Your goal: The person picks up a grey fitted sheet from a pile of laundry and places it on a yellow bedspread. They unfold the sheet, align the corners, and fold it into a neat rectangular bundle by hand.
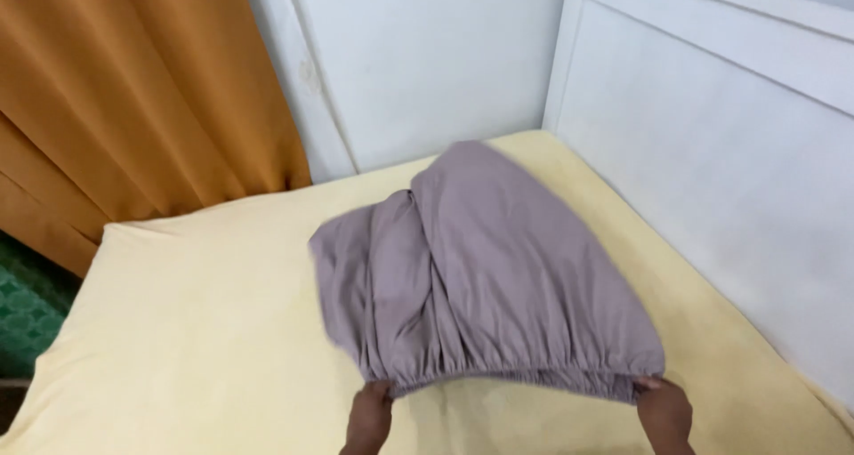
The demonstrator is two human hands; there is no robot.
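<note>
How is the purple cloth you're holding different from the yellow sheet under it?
The purple-grey cloth is bunched and wrinkled, with a gathered elastic edge; the pale yellow sheet lies smooth and flat over the mattress. The cloth is smaller, covering only part of the sheet. The left hand and right hand grip the cloth's near edge, while the sheet is not held. Both look like soft, plain, unpatterned fabric.

No packages, labels, signs or screens visible
</note>
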